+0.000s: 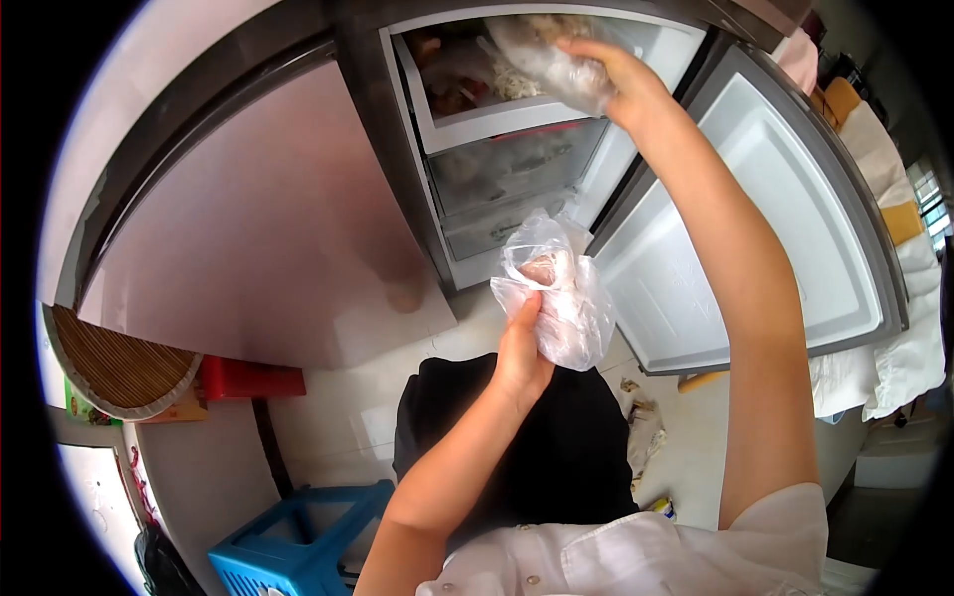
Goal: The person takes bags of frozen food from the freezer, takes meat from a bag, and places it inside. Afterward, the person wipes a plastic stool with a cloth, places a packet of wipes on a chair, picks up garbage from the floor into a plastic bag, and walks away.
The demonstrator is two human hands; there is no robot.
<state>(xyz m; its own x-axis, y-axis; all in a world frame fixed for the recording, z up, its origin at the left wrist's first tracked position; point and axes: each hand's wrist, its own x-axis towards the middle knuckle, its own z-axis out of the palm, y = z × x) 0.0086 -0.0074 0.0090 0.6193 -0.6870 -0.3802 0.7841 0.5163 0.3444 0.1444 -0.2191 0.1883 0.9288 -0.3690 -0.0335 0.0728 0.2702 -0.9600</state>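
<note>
My left hand (522,358) grips a clear plastic bag (571,308) with pale pinkish food inside, held in front of my knees. Up at the top freezer drawer (487,124), my right hand (616,79) is closed on another clear plastic bag (556,65); its pale contents are blurred. That bag is over the right part of the pulled-out drawer. Inside the drawer lie more bagged items, among them a whitish, frosty clump (514,81) and darker, reddish packs (452,84).
Two lower freezer drawers (512,164) are pushed in. The freezer door (755,219) stands wide on the right, and the other fridge door (258,219) is closed. A blue plastic stool (298,541) and red box (253,377) are at lower left. Crumpled plastic (644,432) lies on the floor.
</note>
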